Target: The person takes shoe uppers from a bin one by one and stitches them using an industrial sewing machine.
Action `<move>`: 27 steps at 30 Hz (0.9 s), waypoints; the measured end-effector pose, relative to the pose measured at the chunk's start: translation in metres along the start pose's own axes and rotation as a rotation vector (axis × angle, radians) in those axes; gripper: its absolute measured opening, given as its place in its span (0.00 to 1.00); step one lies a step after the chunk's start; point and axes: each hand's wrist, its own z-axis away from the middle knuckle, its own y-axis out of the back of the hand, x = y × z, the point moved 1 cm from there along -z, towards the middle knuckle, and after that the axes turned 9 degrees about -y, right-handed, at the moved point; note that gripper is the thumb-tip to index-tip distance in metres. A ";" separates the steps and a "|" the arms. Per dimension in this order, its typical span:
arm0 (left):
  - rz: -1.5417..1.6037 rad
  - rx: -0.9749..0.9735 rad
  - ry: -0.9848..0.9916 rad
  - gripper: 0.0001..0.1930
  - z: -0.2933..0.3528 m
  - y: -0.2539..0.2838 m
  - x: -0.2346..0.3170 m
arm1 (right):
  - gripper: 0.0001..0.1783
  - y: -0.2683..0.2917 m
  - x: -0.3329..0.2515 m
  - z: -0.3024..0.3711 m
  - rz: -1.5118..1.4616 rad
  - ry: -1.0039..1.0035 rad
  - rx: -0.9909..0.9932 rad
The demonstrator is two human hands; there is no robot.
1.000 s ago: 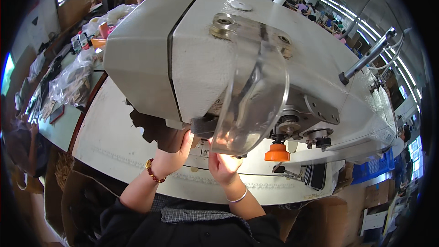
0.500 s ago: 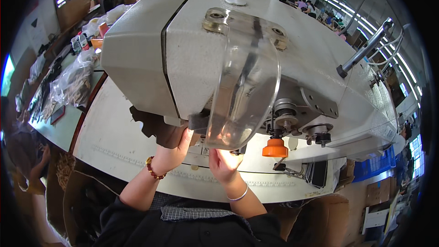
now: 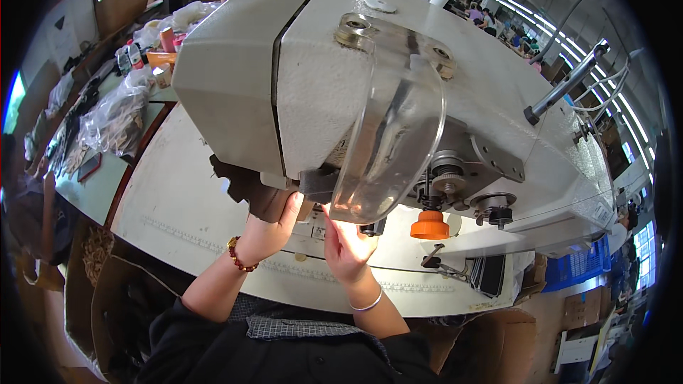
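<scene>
A large pale sewing machine head fills the middle of the view, with a clear plastic guard on its front. Below its left end, my left hand is closed on a dark brown, wavy-edged piece of material, its thumb upright along the right side. My right hand is just under the guard, thumb raised and fingers curled in bright light. The guard and machine hide its fingertips, so what they pinch cannot be made out. The needle area is hidden behind the head.
Hanging right of the guard is an orange knob. The white table carries a printed ruler along its front. A plastic bag and bottles crowd the left side table. Cardboard boxes stand below; a blue crate is at right.
The whole view has shifted a little, so the machine sits slightly further right. My right thumb reaches higher beneath the guard. My left hand keeps its hold on the brown piece.
</scene>
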 end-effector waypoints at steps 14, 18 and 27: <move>-0.191 0.023 -0.186 0.04 -0.014 0.003 0.031 | 0.15 0.005 0.002 -0.001 -0.109 -0.052 -0.045; -0.113 0.068 -0.101 0.04 -0.005 -0.004 0.019 | 0.16 0.004 -0.008 -0.009 -0.087 -0.031 -0.028; -0.123 0.213 0.329 0.09 0.015 0.056 -0.019 | 0.17 0.002 -0.027 0.014 0.013 0.127 -0.003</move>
